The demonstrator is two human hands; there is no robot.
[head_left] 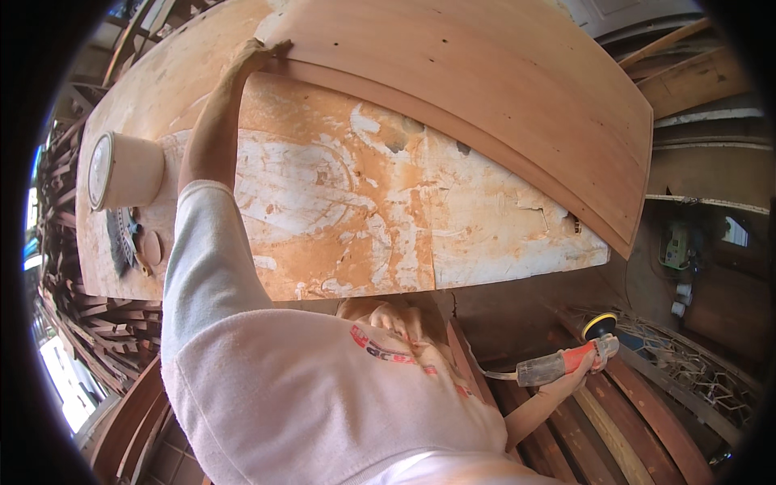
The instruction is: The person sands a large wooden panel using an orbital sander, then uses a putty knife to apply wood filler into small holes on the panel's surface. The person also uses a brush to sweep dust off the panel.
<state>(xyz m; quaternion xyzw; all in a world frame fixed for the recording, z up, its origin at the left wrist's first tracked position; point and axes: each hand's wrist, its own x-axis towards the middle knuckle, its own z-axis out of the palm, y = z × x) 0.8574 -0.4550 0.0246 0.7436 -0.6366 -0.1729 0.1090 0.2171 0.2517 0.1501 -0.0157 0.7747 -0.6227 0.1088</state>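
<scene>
My left hand (pixel 257 52) reaches up and grips the near edge of a large reddish wooden panel (pixel 485 89), which lies slanted across a worn, dust-stained worktop (pixel 347 226). At the lower right my right hand (pixel 572 373) is closed around a red and grey power tool (pixel 550 368) with a corded body. The tool's round yellow and black pad (pixel 598 326) points up and is held off the panel, below the worktop's front edge. The panel has a few small dark holes and a stepped lip along its near edge.
A white bucket (pixel 129 171) stands on the worktop's left, beside dark scraps and a small disc (pixel 152 247). Stacked timber offcuts (pixel 109 335) line the left. Long boards (pixel 647 428) and wire mesh (pixel 695 372) lie at lower right; a green machine (pixel 675 246) is behind.
</scene>
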